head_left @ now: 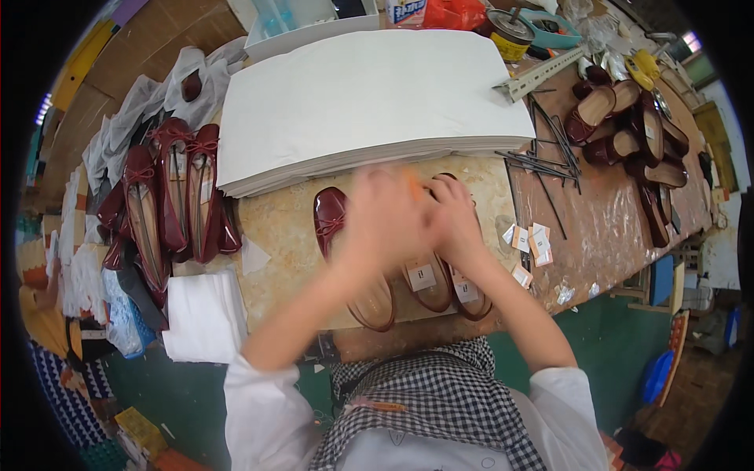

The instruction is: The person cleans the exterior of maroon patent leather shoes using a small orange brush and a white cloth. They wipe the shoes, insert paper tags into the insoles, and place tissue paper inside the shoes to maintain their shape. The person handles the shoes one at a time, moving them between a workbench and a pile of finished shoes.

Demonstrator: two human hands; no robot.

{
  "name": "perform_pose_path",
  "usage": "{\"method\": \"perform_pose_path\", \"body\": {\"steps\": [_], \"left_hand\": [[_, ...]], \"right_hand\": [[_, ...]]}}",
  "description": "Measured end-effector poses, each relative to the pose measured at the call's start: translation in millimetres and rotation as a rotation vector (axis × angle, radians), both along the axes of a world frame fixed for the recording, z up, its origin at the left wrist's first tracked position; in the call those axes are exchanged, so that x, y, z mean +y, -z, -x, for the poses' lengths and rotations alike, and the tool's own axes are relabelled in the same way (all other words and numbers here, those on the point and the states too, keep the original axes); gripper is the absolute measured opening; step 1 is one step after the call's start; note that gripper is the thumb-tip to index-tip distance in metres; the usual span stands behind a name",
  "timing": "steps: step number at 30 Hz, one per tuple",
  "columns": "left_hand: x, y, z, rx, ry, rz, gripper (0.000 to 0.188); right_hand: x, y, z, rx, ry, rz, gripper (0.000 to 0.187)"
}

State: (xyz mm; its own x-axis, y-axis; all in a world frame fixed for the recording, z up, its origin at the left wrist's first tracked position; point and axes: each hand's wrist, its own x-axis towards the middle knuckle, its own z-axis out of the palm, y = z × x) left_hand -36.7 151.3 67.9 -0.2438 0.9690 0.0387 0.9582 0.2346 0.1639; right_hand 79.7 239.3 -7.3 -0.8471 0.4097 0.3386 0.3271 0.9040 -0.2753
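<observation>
Three dark red flat shoes lie side by side on the table in front of me, toes pointing away: a left shoe [374, 304], a middle shoe [437, 299] and a right shoe [476, 308]. White tags show inside the middle and right ones. My left hand [385, 212] is smeared by motion above the left and middle shoes, with an orange blur by its fingers. Against it, over the toes of the middle and right shoes, is my right hand [455, 220], its fingers curled in. What it holds is hidden.
A thick stack of white paper [369, 94] lies behind the shoes. More dark red shoes [173, 188] are bunched at left, beside folded white sheets [206, 315]. At right are paper tags [539, 245], thin black sticks [554, 149], a slotted metal bar [542, 74] and piled shoes [628, 125].
</observation>
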Motion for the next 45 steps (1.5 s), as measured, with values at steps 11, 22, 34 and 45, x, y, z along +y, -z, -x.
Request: {"method": "perform_pose_path", "body": {"steps": [11, 22, 34, 45], "left_hand": [[18.0, 17.7, 29.9, -0.068, 0.076, -0.433, 0.013], [-135.0, 18.1, -30.7, -0.623, -0.189, -0.746, 0.028], [-165.2, 56.9, -60.8, -0.42, -0.153, -0.282, 0.029], [-148.3, 70.5, -70.4, -0.329, -0.093, -0.227, 0.023]], "right_hand": [[-25.2, -52.6, -93.7, 0.455, 0.18, 1.27, 0.055], [-54.6, -56.3, -38.4, -0.023, -0.201, 1.358, 0.057], [-71.6, -22.7, 31.2, -0.024, -0.408, 0.562, 0.039], [-73.9, -13.2, 66.6, -0.056, -0.287, 0.174, 0.055]]}}
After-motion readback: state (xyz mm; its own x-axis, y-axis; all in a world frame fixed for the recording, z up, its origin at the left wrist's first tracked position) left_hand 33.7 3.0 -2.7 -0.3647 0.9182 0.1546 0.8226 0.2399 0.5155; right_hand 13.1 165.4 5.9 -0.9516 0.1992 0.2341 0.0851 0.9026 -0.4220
